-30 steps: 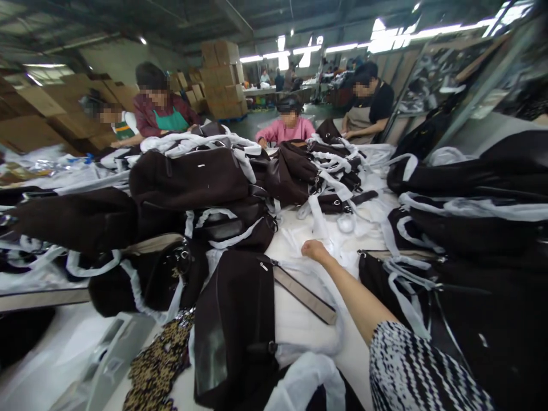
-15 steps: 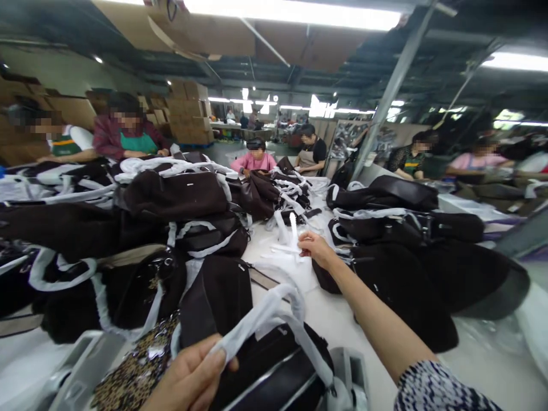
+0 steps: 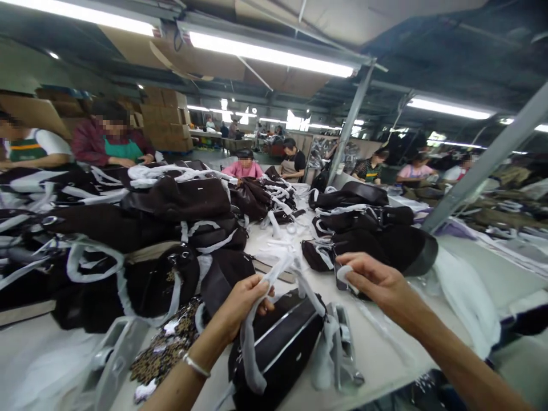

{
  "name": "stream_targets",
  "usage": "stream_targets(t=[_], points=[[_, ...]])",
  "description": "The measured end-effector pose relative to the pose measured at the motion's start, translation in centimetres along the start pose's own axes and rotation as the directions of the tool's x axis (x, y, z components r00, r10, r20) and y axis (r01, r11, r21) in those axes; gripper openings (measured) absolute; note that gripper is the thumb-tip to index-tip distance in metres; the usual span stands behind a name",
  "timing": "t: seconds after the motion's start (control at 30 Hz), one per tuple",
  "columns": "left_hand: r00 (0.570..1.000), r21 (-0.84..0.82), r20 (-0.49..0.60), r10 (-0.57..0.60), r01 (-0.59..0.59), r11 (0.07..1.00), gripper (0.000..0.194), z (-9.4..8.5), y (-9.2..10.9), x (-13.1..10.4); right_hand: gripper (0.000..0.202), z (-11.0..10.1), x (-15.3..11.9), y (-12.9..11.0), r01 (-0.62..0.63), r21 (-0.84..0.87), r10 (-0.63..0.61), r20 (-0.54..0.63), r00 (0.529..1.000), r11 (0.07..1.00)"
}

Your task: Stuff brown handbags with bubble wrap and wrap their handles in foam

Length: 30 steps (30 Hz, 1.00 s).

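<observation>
My left hand [image 3: 248, 302] is closed around a bag handle [image 3: 280, 268] wrapped in thin white material. The handle belongs to a dark brown bag [image 3: 278, 354] with shiny strips across it, which lies tilted on the table in front of me. To the right of it, my right hand [image 3: 374, 279] pinches a small white piece [image 3: 343, 275] between thumb and fingers; its full shape is hidden. Grey tape dispensers stand on both sides of the bag, one on the left [image 3: 109, 354] and one close by its right side [image 3: 342, 345].
Dark bags with white-wrapped handles are piled on the left [image 3: 180, 200] and right [image 3: 368, 245]. Leopard-print pieces [image 3: 166, 354] lie beside the left dispenser. White sheeting [image 3: 466, 291] hangs at the right edge. Several co-workers sit around the tables beyond.
My right hand has drawn back toward me and right, away from the white strips mid-table. My left hand still grips the handle, now raised further from me. The view has turned right.
</observation>
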<state>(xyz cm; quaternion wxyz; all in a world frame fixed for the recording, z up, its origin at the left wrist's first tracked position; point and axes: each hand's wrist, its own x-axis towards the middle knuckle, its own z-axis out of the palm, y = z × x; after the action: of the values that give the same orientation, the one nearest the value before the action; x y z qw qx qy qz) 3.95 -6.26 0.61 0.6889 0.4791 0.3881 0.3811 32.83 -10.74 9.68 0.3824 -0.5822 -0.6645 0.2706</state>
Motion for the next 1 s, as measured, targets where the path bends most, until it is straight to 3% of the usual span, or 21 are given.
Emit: stream_targets(t=[0.07,0.17,0.27,0.33,0.43,0.53,0.77,0.93,1.0], points=[[0.999,0.040,0.040,0.011,-0.012,0.999,0.039,0.1,0.5,-0.2,0.038,3.1,-2.9,0.1,-0.240,0.199,0.208,0.167,0.964,0.950],[0.984,0.137,0.162,0.070,-0.093,0.986,0.039,0.9,1.0,-0.9,0.044,9.5,-5.4,0.8,-0.502,0.451,0.387,0.327,0.862,0.738],[0.955,0.257,0.270,0.122,-0.194,0.947,0.034,1.7,1.2,-1.8,0.039,14.7,-5.3,0.6,-0.551,0.638,0.430,0.354,0.830,0.538],[0.948,0.321,0.263,0.180,-0.262,0.910,0.035,2.0,1.3,-2.3,0.032,16.3,-4.3,-0.1,-0.516,0.747,0.418,0.345,0.840,0.420],[0.943,0.403,0.220,0.250,-0.321,0.857,0.042,1.7,1.5,-2.9,0.031,16.7,-2.9,-1.4,-0.456,0.846,0.401,0.330,0.854,0.276],[0.944,0.447,0.217,0.247,-0.321,0.835,0.044,1.0,1.6,-3.3,0.032,16.5,-2.5,-2.1,-0.431,0.873,0.423,0.309,0.852,0.229],[0.935,0.503,0.191,0.299,-0.354,0.789,0.041,0.2,1.5,-3.7,0.034,15.8,-2.9,-3.4,-0.411,0.877,0.345,0.317,0.883,0.248],[0.947,0.447,0.057,0.317,-0.308,0.840,0.066,0.5,0.9,-3.3,0.042,15.7,-2.5,-3.3,-0.356,0.853,0.391,0.200,0.898,0.381],[0.951,0.397,0.052,0.305,-0.300,0.868,0.057,0.7,0.8,-3.2,0.042,15.8,-2.2,-3.0,-0.318,0.848,0.346,0.172,0.922,0.425]])
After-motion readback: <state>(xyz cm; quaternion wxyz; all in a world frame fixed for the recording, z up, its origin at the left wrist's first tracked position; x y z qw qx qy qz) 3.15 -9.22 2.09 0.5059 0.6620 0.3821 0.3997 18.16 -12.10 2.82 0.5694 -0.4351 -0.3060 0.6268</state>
